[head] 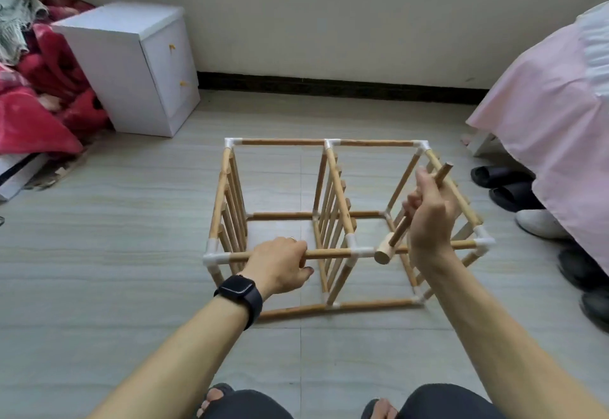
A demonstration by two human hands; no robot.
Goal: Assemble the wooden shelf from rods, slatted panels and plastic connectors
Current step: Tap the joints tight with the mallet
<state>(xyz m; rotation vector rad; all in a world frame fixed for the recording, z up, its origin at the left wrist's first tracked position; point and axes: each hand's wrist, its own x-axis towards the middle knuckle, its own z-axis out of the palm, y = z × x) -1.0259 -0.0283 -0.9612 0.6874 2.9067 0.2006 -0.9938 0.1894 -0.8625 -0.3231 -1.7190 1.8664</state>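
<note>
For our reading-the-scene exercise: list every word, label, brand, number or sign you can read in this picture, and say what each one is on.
No readable text anywhere in this view.
Smartwatch on the left wrist: screen dark, nothing shown.
White cabinet: plain, only two small yellow knobs.
Wooden shelf frame, its white connectors and the wooden mallet in the right hand: no markings visible.
Dark slippers and bedding: no visible logo or print.

Shelf frame [333, 214] was gripped at its near top rod [329, 254] by left hand [280, 265]; wooden mallet [392, 240] was held in right hand [428, 217].
</note>
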